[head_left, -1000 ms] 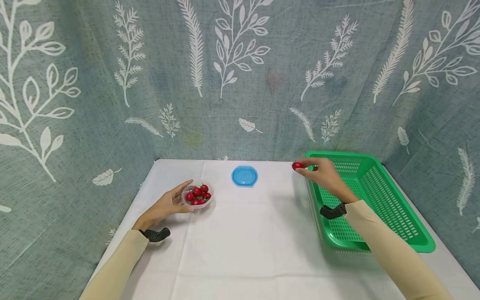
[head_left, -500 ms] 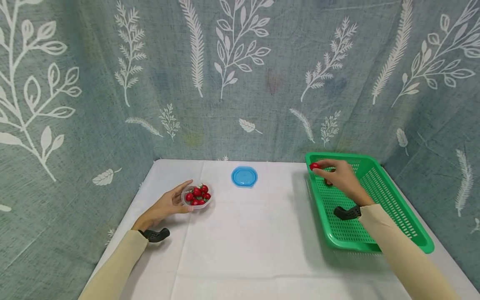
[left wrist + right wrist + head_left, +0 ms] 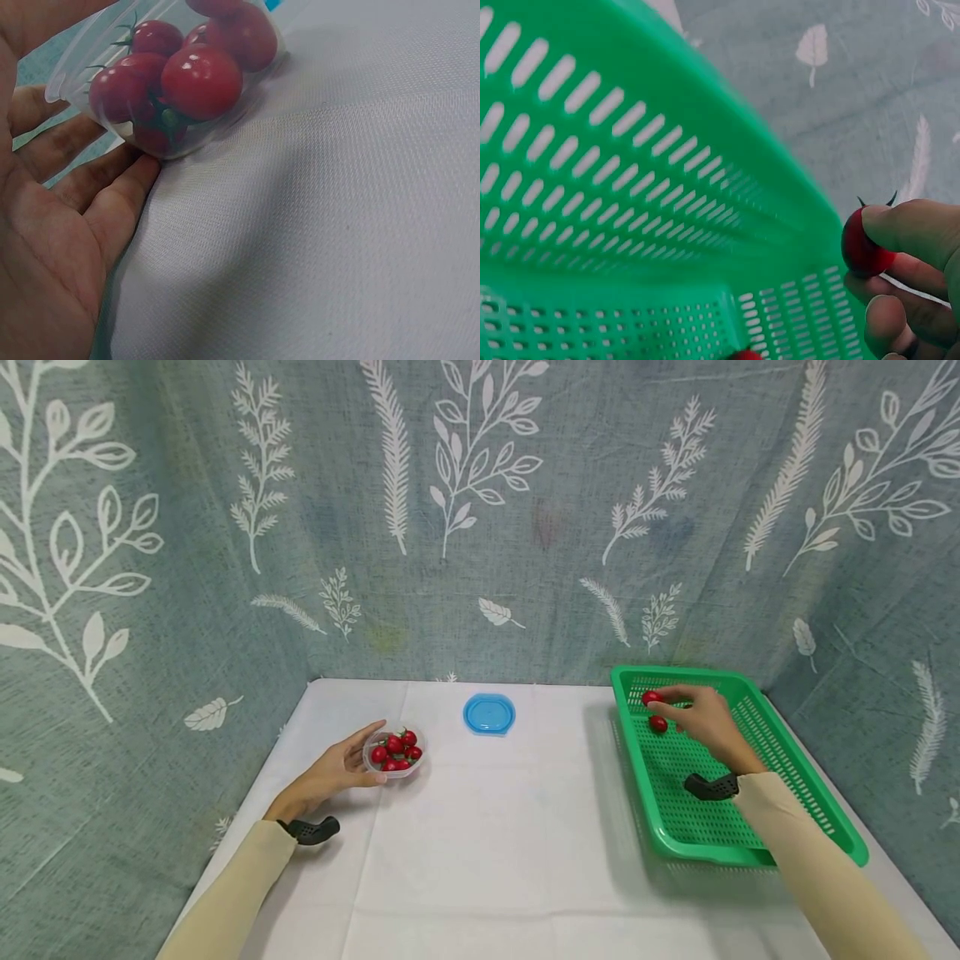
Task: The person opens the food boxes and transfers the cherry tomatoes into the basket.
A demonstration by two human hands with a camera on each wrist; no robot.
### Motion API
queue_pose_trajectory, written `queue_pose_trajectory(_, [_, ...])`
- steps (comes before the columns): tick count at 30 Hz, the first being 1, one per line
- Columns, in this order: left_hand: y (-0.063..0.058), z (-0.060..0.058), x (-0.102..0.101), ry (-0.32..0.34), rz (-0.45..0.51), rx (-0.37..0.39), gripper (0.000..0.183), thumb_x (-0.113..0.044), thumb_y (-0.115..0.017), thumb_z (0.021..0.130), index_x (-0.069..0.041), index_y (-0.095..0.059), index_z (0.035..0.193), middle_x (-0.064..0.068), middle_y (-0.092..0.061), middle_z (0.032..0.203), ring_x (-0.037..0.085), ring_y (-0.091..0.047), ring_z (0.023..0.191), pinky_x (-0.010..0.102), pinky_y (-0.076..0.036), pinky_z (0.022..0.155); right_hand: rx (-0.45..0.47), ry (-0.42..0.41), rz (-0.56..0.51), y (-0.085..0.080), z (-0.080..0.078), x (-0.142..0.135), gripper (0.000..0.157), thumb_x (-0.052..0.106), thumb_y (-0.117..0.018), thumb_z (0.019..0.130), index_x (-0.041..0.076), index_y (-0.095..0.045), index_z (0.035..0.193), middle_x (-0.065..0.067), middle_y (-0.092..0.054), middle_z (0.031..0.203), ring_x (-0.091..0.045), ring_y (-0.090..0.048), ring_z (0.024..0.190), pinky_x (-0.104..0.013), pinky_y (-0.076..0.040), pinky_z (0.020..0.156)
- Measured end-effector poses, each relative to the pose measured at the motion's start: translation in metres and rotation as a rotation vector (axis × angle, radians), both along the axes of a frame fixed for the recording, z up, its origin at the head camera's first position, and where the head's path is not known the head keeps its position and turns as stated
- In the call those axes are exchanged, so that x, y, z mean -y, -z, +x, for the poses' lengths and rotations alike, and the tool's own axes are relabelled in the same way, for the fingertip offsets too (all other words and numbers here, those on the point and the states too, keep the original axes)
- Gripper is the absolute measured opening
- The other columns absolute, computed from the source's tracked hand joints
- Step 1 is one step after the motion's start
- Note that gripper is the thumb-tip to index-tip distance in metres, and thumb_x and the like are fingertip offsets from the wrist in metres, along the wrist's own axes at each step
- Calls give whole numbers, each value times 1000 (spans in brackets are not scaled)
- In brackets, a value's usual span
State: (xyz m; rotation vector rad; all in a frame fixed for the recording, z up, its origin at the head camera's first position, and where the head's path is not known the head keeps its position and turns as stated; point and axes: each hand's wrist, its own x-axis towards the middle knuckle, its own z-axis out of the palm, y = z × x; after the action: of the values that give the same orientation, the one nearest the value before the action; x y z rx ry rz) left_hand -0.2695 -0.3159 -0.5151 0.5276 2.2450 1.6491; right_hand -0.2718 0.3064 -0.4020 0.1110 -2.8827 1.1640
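My left hand [image 3: 337,770] holds a small clear plastic container [image 3: 251,97] from its left side, thumb and fingers around it. Several red cherry tomatoes [image 3: 201,81] with green stems fill the container, which stands on the white cloth. Over the far left part of a green slotted basket [image 3: 651,810], my right hand [image 3: 705,720] pinches one cherry tomato [image 3: 865,244] between thumb and fingers. A second cherry tomato [image 3: 657,724] lies on the basket floor below that hand; only its top shows in the right wrist view.
A blue lid [image 3: 489,714] lies flat at the back middle of the white-covered table [image 3: 480,835]. Behind the table hangs a grey-green curtain [image 3: 525,593] with white leaf patterns, which also closes off both sides.
My right hand, pinching the tomato, has moved right from outside the basket's left rim to above its inside. The tomato on the basket floor has come into clearer view. The left hand stays put.
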Motion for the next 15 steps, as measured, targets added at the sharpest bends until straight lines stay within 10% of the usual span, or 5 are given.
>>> queue_pose_trajectory(15, [-1, -1, -1, -5, 5, 8, 94, -20, -81, 91, -35, -24, 165, -1, -13, 171, 39, -16, 155, 55, -25, 121, 84, 41, 18, 17, -5, -31, 56, 40, -68, 100, 0, -61, 138, -27, -62, 132, -39, -67, 87, -50, -58, 72])
